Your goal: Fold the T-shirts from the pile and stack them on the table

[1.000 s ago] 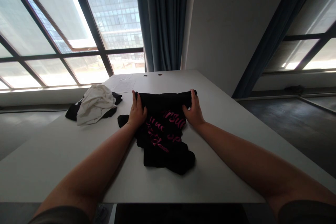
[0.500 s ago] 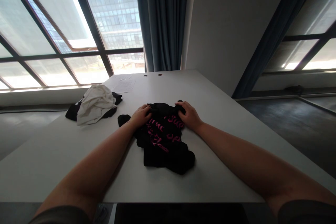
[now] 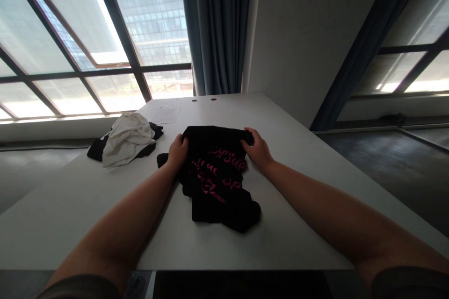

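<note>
A black shirt with pink lettering [image 3: 217, 173] lies bunched on the white table [image 3: 298, 159] in front of me. My left hand [image 3: 177, 150] is closed on the shirt's far left edge. My right hand [image 3: 257, 148] is closed on its far right edge. The cloth between the two hands is pulled fairly flat; the near part lies crumpled toward me.
A heap with a white garment [image 3: 126, 138] on top of a black one [image 3: 96, 149] sits at the left of the table. Sheets of paper [image 3: 166, 113] lie at the far end near two cable holes. Windows and a dark curtain stand behind.
Both hands first drew the shirt's far edge toward me and bunched it. Now they have pushed it away again and spread it wider, showing more pink lettering.
</note>
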`<action>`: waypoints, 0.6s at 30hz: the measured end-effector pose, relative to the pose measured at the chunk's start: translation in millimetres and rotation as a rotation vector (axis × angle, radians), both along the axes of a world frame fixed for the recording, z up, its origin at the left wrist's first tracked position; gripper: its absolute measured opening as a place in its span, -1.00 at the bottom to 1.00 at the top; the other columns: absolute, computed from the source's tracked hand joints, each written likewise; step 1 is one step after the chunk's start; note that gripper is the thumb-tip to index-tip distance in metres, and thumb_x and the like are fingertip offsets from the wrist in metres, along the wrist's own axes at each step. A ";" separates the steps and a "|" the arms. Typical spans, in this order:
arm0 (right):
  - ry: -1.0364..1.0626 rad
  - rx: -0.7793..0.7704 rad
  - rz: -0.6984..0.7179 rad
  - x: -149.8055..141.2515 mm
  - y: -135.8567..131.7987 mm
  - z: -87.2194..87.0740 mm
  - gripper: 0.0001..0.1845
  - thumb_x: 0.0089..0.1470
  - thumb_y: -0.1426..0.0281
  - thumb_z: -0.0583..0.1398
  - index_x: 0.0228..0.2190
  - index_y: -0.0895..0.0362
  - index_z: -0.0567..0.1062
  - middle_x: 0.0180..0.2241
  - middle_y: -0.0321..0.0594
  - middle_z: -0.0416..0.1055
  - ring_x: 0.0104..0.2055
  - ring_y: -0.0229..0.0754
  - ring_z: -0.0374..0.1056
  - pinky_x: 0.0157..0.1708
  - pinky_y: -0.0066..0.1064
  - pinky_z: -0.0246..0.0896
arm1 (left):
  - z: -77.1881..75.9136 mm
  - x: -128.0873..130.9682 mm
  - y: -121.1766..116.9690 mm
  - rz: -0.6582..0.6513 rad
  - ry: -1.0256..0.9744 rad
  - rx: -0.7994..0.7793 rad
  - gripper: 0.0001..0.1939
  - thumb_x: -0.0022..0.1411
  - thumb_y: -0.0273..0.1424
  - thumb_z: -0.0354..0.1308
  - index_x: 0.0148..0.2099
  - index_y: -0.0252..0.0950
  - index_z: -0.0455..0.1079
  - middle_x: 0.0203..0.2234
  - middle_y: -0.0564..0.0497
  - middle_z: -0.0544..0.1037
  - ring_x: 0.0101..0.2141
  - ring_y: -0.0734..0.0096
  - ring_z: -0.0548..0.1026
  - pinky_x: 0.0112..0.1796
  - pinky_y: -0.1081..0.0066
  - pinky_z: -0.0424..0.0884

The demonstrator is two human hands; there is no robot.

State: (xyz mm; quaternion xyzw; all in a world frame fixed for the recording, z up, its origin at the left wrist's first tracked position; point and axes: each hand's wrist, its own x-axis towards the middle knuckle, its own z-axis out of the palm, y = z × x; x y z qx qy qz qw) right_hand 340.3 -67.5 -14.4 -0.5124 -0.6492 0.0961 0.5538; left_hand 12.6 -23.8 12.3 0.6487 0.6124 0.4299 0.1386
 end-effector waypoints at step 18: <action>-0.118 0.063 0.116 3.5 8.0 -5.0 -0.64 0.16 0.22 0.18 -0.11 0.16 0.58 -0.13 -0.09 0.52 -0.11 -0.06 0.44 0.03 -0.17 0.42 | -18.4 -4.6 16.6 0.007 -0.013 0.073 -0.66 0.35 -0.29 0.09 0.14 -0.22 0.33 0.13 -0.17 0.45 0.19 0.15 0.43 0.32 0.11 0.33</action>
